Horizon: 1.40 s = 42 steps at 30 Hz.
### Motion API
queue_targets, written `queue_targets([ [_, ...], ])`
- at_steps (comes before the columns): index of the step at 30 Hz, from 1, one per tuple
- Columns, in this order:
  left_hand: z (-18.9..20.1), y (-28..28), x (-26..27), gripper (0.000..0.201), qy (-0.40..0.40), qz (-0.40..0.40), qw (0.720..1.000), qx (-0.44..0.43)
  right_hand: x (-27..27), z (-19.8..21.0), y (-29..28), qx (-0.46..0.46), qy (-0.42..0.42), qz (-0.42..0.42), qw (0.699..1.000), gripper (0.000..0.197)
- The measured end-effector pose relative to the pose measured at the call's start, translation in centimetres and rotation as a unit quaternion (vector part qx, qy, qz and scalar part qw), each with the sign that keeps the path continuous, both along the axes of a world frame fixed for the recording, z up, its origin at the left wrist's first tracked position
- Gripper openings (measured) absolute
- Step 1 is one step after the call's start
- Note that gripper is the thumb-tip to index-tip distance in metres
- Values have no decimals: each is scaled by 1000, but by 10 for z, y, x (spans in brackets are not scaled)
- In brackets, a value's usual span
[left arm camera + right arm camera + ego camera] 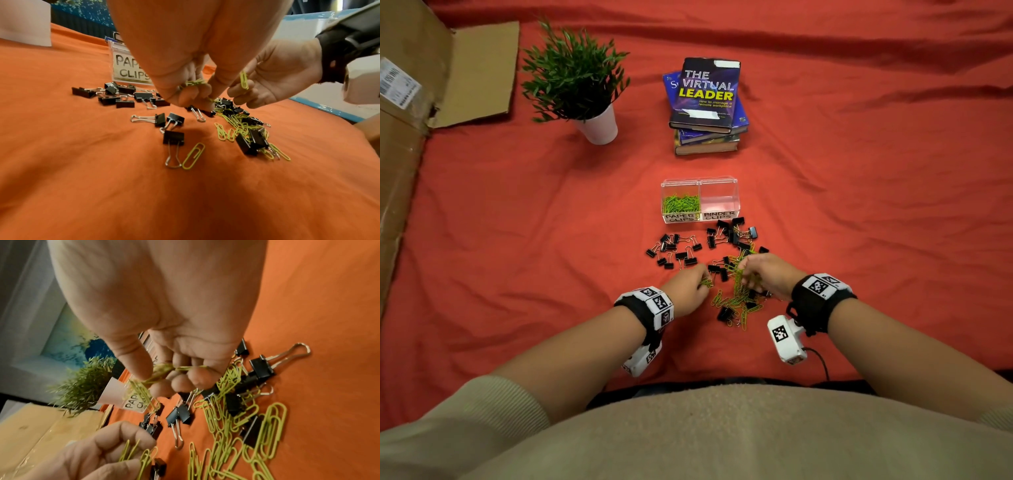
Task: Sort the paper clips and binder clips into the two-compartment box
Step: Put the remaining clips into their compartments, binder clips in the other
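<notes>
A clear two-compartment box [700,200] stands on the red cloth; its left half, labelled PAPER CLIPS, holds green paper clips [680,204], and its right half, labelled BINDER CLIPS, holds nothing. Black binder clips [674,250] lie scattered before it, and a mixed heap of green paper clips [736,301] and binder clips lies between my hands. My left hand [697,282] pinches a few green paper clips [193,83]. My right hand [751,274] pinches a small bunch of green paper clips [156,374] just above the heap.
A stack of books [707,102] sits behind the box, and a potted plant [582,85] stands at the back left. A cardboard box [410,120] runs along the left edge. Wrist cameras hang under both forearms.
</notes>
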<state>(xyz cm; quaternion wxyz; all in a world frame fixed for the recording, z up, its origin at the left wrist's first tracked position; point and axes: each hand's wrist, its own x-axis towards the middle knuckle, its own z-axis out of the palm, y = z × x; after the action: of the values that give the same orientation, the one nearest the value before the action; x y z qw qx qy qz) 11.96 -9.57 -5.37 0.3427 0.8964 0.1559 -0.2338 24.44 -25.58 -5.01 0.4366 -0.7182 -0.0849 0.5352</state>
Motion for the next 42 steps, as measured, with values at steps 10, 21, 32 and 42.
queue_targets([
  [10,-2,-9,12,25,33,24,999,-34,-6,1,2,14,81,-42,996,22],
  [21,-18,-24,14,37,25,-86,987,136,-9,-4,-4,-96,-312,261,908,17],
  [32,-14,-30,12,30,20,-142,970,198,-23,-24,-7,-94,-432,408,799,40],
  [42,-16,-23,5,38,22,-212,949,231,-37,-25,0,-77,-497,459,732,35],
])
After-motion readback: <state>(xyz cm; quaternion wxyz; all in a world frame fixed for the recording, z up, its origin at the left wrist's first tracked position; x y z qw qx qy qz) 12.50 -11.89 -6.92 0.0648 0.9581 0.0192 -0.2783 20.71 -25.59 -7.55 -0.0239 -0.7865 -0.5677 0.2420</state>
